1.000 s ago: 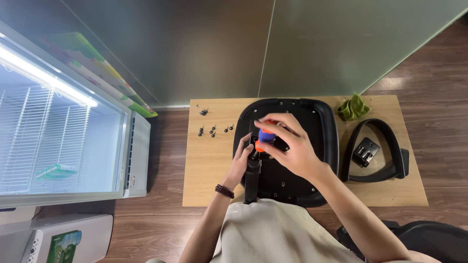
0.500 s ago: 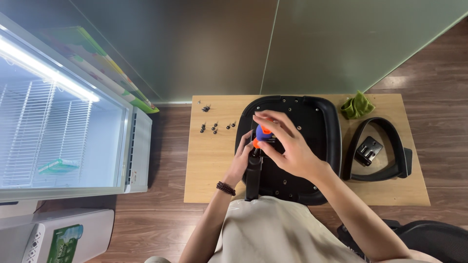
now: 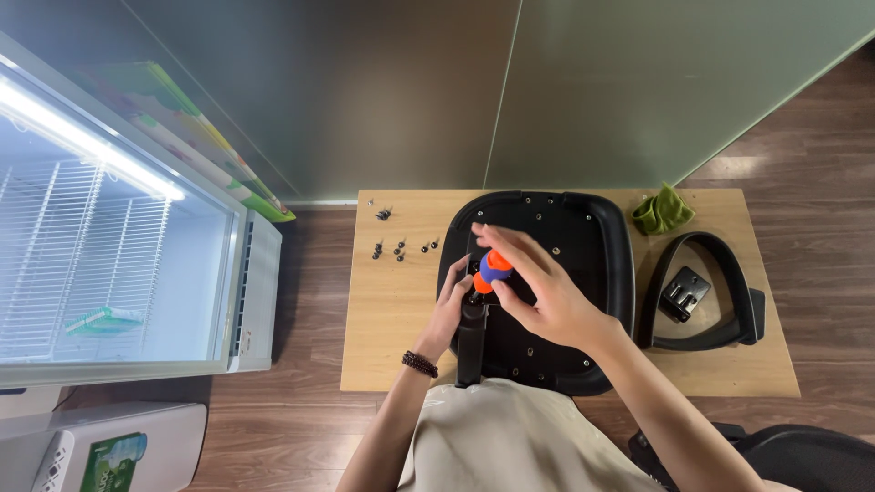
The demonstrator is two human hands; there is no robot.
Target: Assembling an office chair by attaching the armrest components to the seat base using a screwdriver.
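Note:
A black chair seat [image 3: 583,246] lies upside down on a low wooden table [image 3: 392,319]. My right hand [image 3: 538,292] grips the orange and blue handle of a screwdriver [image 3: 490,271], held upright over the seat's left edge. My left hand [image 3: 451,310] rests on the seat beside a black armrest bracket [image 3: 471,342], fingers at the screwdriver's tip. The tip itself is hidden by my fingers.
Several small black screws [image 3: 401,248] lie on the table's far left. A green cloth [image 3: 663,211] sits at the far right, and a curved black chair part [image 3: 702,292] lies right of the seat. An open lit chest freezer [image 3: 118,264] stands on the left.
My right hand has turned on the screwdriver handle, fingers spreading more. The view has shifted slightly; the seat and parts stay in place.

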